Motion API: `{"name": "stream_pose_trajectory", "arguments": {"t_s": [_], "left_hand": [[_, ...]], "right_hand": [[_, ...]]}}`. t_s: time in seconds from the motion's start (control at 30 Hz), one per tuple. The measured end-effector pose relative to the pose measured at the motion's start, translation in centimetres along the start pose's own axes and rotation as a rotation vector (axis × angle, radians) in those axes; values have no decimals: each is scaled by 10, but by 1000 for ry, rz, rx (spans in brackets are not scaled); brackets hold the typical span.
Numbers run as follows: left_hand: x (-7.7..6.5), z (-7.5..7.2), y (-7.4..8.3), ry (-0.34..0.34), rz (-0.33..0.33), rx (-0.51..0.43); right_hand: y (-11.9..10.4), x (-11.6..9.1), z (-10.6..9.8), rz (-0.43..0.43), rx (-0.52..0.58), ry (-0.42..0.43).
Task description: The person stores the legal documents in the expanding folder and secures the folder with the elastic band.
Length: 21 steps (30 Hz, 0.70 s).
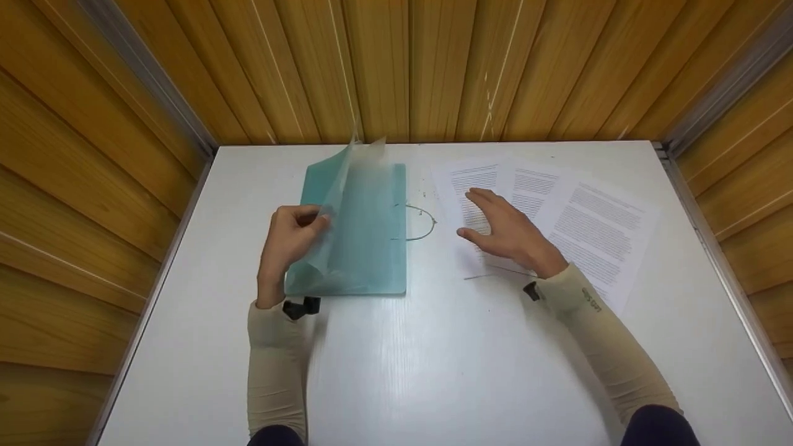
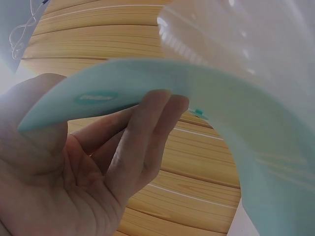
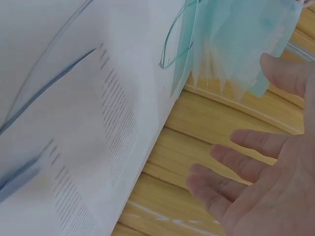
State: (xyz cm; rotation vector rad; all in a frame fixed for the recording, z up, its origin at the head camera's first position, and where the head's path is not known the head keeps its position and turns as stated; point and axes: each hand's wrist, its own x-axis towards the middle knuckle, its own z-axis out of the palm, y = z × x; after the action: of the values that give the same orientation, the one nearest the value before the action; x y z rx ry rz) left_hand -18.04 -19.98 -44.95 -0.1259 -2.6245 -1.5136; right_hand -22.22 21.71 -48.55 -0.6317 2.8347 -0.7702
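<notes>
A teal plastic folder (image 1: 378, 248) lies on the left half of the white table, its cover lifted and several clear sleeves (image 1: 337, 198) fanned upward. My left hand (image 1: 291, 238) pinches the folder's raised cover between thumb and fingers; in the left wrist view the cover (image 2: 162, 78) bends over the fingers. From the folder's right edge an elastic cord (image 1: 433, 221) loops onto the table. My right hand (image 1: 511, 229) hovers above printed sheets with its fingers spread and holds nothing. Three printed sheets (image 1: 598, 229) lie overlapping at the right.
A thin dark line (image 1: 480, 277), perhaps a cord or a sheet's edge, shows beside the right wrist. Wooden plank walls (image 1: 433, 74) enclose the white table (image 1: 384, 371) at the back and both sides.
</notes>
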Motion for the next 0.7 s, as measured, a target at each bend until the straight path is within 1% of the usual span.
{"name": "stream_pose_trajectory", "arguments": {"t_s": [0.17, 0.33, 0.43, 0.53, 0.7], "left_hand": [[-1, 1, 0, 1, 4, 5], [-2, 5, 0, 0, -15, -3], [-1, 5, 1, -3, -25, 4], [1, 6, 1, -6, -18, 19], [2, 8, 2, 0, -17, 42]], "right_hand": [[16, -16, -9, 69, 22, 34], [32, -35, -21, 137, 54, 50], [40, -45, -28, 171, 63, 69], [48, -55, -34, 204, 80, 89], [63, -67, -40, 236, 94, 128]]}}
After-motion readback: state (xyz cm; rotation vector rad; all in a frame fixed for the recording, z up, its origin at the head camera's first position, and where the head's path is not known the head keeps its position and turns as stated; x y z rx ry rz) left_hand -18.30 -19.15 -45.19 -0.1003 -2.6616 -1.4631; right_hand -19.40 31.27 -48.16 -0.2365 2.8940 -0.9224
